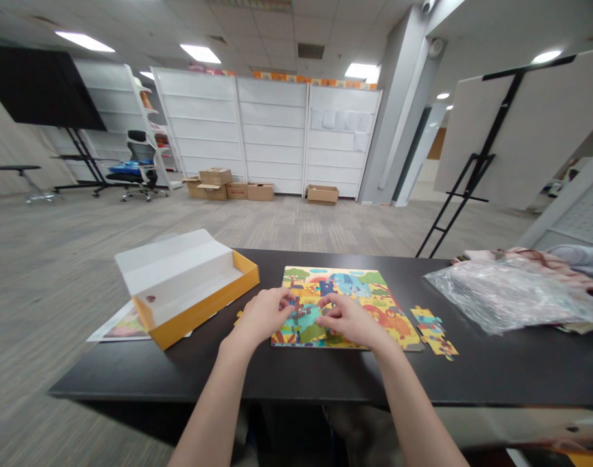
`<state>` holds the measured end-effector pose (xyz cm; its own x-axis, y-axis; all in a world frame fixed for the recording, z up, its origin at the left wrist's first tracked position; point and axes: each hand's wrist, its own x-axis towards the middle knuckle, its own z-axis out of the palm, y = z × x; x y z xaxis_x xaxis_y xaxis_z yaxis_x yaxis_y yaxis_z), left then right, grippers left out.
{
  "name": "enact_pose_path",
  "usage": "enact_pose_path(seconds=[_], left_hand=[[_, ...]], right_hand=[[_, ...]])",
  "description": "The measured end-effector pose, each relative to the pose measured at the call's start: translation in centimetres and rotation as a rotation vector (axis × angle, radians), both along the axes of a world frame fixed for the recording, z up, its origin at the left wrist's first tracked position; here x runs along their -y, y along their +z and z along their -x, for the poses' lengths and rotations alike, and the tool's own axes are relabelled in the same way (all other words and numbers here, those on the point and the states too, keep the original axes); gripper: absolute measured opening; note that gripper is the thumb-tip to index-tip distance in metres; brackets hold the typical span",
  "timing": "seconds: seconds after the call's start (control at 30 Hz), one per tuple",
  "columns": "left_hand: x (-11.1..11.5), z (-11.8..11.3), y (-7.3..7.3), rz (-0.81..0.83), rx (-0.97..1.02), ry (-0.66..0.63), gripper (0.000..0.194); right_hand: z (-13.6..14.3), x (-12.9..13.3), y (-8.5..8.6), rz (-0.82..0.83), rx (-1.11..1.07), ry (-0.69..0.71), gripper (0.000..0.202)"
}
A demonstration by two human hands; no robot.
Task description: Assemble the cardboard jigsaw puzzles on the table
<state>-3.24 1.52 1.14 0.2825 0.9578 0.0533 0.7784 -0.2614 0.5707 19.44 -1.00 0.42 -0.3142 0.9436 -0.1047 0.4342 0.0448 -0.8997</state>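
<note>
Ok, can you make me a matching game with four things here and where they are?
Things:
1. animal puzzle
2. orange box
3. clear plastic
4. brown cartons

Places:
A. on the floor, by the white shelves
B. right end of the black table
C. below the left hand and right hand
D. on the table's left side, open

Pairs: 1-C, 2-D, 3-B, 4-A

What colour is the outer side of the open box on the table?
The box's outer side is yellow-orange; the head view shows it.
</note>
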Motion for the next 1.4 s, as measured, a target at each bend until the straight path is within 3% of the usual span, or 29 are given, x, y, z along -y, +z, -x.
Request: enact_pose_path(seconds=[0.3,0.53,0.87,1.4], left_hand=[[1.2,0.2,1.4,0.046,-0.042,-0.057,0.015],[1.6,0.7,1.1,0.156,-0.039,-0.125,0.014],[1.6,0.7,1.2,0.149,-0.088,-0.117,0.026],[1.8,-0.1,1.2,0.094,-0.175,-0.081,0.023]], right_hand=[[0.7,0.3,0.3,-0.161,0.314,-0.093,0.015],[1.2,0.5,0.7,-0.24,0.538,-0.097,0.017],[1.1,0.5,0.6,-0.259,0.559,-0.067,0.014],[0.6,-0.1,-0.2,-0.243,0.486,-0.028,0.01]])
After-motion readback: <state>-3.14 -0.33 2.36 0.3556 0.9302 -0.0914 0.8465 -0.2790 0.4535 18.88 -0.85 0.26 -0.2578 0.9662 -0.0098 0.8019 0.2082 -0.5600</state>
